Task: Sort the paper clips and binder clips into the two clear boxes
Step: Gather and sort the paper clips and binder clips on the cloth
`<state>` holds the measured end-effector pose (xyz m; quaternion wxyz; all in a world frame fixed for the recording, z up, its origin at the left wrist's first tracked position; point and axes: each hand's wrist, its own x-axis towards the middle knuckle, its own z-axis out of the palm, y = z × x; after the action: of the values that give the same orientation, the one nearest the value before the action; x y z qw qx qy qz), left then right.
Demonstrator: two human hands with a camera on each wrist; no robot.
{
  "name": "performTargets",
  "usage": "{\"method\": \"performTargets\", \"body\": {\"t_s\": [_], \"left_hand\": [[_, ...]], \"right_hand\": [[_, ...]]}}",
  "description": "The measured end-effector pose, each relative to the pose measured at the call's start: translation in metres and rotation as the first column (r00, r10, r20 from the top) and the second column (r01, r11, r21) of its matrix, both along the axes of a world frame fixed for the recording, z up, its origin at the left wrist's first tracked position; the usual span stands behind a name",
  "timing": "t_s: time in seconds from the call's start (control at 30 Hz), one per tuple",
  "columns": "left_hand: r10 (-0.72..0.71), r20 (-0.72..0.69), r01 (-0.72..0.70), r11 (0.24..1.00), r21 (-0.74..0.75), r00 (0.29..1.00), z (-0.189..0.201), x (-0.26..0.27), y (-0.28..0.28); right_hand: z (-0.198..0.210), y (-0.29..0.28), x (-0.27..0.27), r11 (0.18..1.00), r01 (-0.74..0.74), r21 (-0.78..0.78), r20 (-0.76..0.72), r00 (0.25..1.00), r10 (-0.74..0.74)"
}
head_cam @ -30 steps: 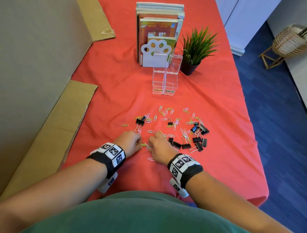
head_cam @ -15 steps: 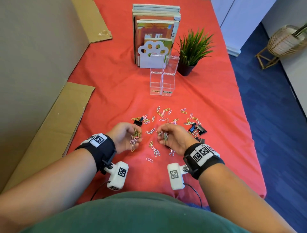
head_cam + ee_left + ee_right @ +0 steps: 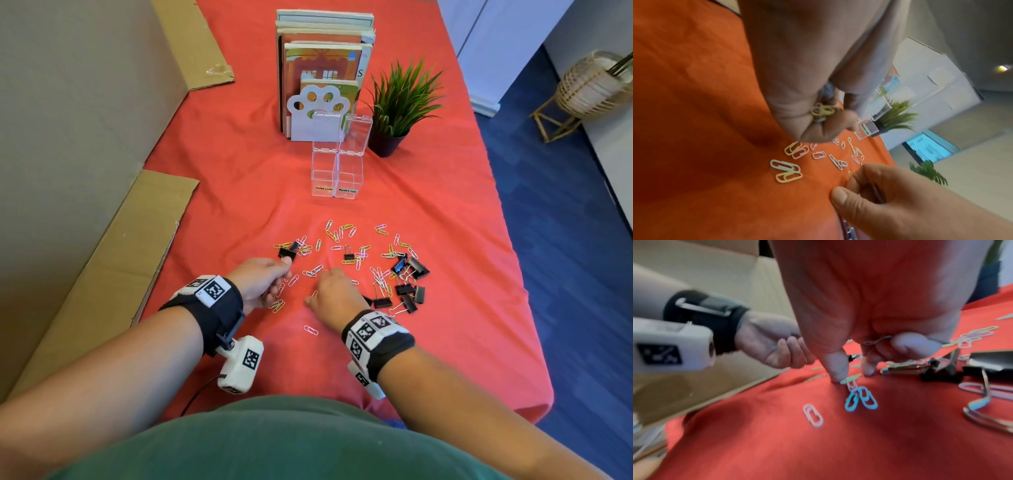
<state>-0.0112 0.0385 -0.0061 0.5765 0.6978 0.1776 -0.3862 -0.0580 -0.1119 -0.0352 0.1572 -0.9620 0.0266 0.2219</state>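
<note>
Head view gives us the red tablecloth (image 3: 212,192) first, then the books (image 3: 322,51) and potted plant (image 3: 400,102) behind the two clear boxes (image 3: 334,174), both with lids up. Nearer us, paper clips (image 3: 346,233) and binder clips (image 3: 407,294) lie scattered. Our left hand (image 3: 260,282) is curled round a bunch of clips (image 3: 823,110). Our right hand (image 3: 337,291) pinches thumb and forefinger at a clip chain (image 3: 854,392) on the cloth.
</note>
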Motion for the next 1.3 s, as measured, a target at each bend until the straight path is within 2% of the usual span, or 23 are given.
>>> {"method": "performTargets", "body": {"t_s": [0.07, 0.1, 0.17, 0.23, 0.33, 0.4, 0.47, 0.53, 0.57, 0.6, 0.67, 0.7, 0.73, 0.8, 0.87, 0.93, 1.13, 1.2, 1.3], "left_hand": [[-0.174, 0.156, 0.143, 0.972, 0.188, 0.972, -0.004, -0.002, 0.001], [-0.302, 0.247, 0.217, 0.923, 0.318, 0.921, -0.006, -0.003, 0.002], [-0.557, 0.327, 0.318, 0.764, 0.561, 0.763, -0.006, -0.004, 0.004], [-0.718, 0.268, 0.394, 0.609, 0.688, 0.642, -0.007, -0.005, 0.007], [-0.838, 0.142, 0.483, 0.432, 0.762, 0.526, -0.013, -0.009, 0.009], [-0.870, 0.125, 0.503, 0.387, 0.773, 0.477, -0.014, -0.011, 0.008], [-0.875, 0.115, 0.517, 0.379, 0.768, 0.470, -0.012, -0.011, 0.006], [-0.851, 0.119, 0.531, 0.422, 0.735, 0.511, -0.011, -0.008, 0.005], [-0.803, 0.136, 0.531, 0.499, 0.684, 0.580, -0.010, -0.006, 0.004], [-0.714, 0.157, 0.514, 0.622, 0.591, 0.683, -0.007, -0.003, 0.003], [-0.443, 0.118, 0.388, 0.864, 0.319, 0.889, 0.003, 0.004, -0.004], [-0.316, 0.059, 0.299, 0.934, 0.197, 0.947, 0.010, 0.009, -0.008], [-0.217, 0.004, 0.216, 0.971, 0.102, 0.976, 0.017, 0.016, -0.013], [-0.111, -0.046, 0.112, 0.993, 0.021, 0.993, 0.028, 0.034, -0.024], [-0.058, -0.046, 0.058, 0.998, -0.018, 0.997, 0.042, 0.053, -0.036], [-0.035, -0.033, 0.033, 0.998, -0.051, 0.999, 0.055, 0.073, -0.049], [0.106, 0.063, -0.103, 0.993, -0.056, 0.992, 0.085, 0.124, -0.091], [0.161, 0.113, -0.153, 0.985, -0.080, 0.980, 0.088, 0.137, -0.099], [0.167, 0.186, -0.156, 0.985, -0.076, 0.968, 0.075, 0.158, -0.106]], "right_hand": [[0.002, 0.003, 0.000, 0.998, -0.054, -0.021, 0.006, 0.999, 0.054], [0.007, 0.003, 0.001, 0.998, -0.053, 0.013, -0.002, 0.999, 0.053], [0.018, -0.002, 0.007, 0.987, 0.011, 0.158, -0.023, 1.000, -0.008], [0.025, -0.011, 0.012, 0.912, 0.214, 0.351, -0.124, 0.976, -0.181], [0.030, -0.024, 0.013, 0.623, 0.513, 0.590, -0.312, 0.857, -0.411], [0.035, -0.032, 0.014, 0.397, 0.620, 0.677, -0.437, 0.772, -0.461], [0.040, -0.039, 0.015, 0.222, 0.674, 0.705, -0.542, 0.713, -0.445], [0.040, -0.044, 0.014, 0.120, 0.703, 0.701, -0.604, 0.675, -0.423], [0.040, -0.045, 0.014, 0.095, 0.718, 0.689, -0.626, 0.656, -0.421], [0.040, -0.046, 0.014, 0.086, 0.735, 0.673, -0.643, 0.638, -0.423], [0.042, -0.046, 0.015, 0.119, 0.763, 0.636, -0.657, 0.616, -0.435], [0.044, -0.046, 0.016, 0.142, 0.767, 0.625, -0.653, 0.614, -0.442], [0.045, -0.047, 0.018, 0.159, 0.765, 0.624, -0.644, 0.618, -0.451], [0.047, -0.049, 0.022, 0.206, 0.744, 0.636, -0.603, 0.645, -0.469], [0.049, -0.052, 0.026, 0.268, 0.718, 0.643, -0.546, 0.675, -0.496], [0.051, -0.057, 0.029, 0.296, 0.707, 0.643, -0.503, 0.680, -0.533], [0.052, -0.077, 0.024, 0.305, 0.664, 0.682, -0.455, 0.713, -0.534], [0.050, -0.084, 0.021, 0.275, 0.664, 0.695, -0.470, 0.710, -0.524], [0.046, -0.096, 0.021, 0.263, 0.661, 0.703, -0.474, 0.711, -0.520]]}}
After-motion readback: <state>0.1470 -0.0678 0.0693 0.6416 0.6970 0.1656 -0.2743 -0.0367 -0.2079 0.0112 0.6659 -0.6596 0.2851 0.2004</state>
